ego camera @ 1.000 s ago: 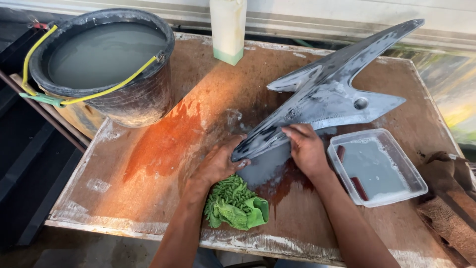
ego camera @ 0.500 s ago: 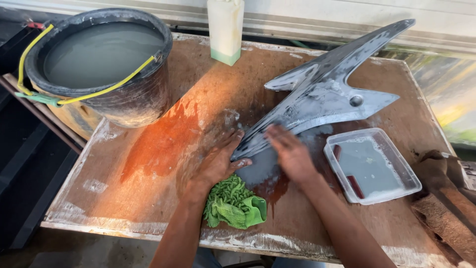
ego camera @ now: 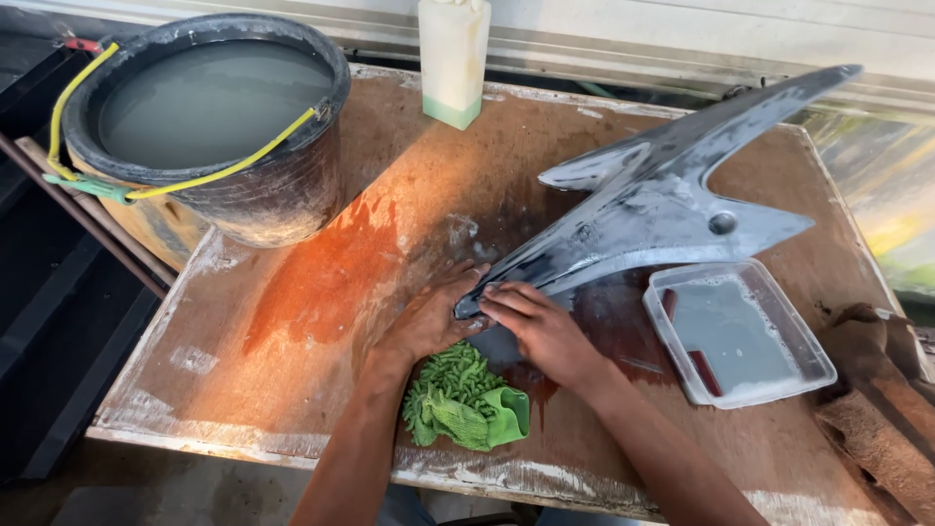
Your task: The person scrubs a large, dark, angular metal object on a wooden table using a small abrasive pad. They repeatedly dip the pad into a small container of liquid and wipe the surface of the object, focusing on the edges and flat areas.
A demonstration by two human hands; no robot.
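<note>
2 hands [ego camera: 487, 326] on 1 panel [ego camera: 653, 209]

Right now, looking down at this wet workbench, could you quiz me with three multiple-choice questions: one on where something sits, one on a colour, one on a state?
1. Where does the cloth lie?
A. Near the front edge of the table, between the person's forearms
B. Inside the bucket
C. In the plastic tray

2. What colour is the handle of the bucket?
A. Red
B. Yellow
C. White

3. What state is the bucket in?
A. Tipped on its side
B. Dry and empty
C. Upright and filled with cloudy water

Answers:
1 A: the green cloth is bunched just below the left hand and right hand, which rest on the narrow tip of the grey panel.
2 B: a thin yellow band crosses the rim.
3 C: grey water stands near the brim.
</note>
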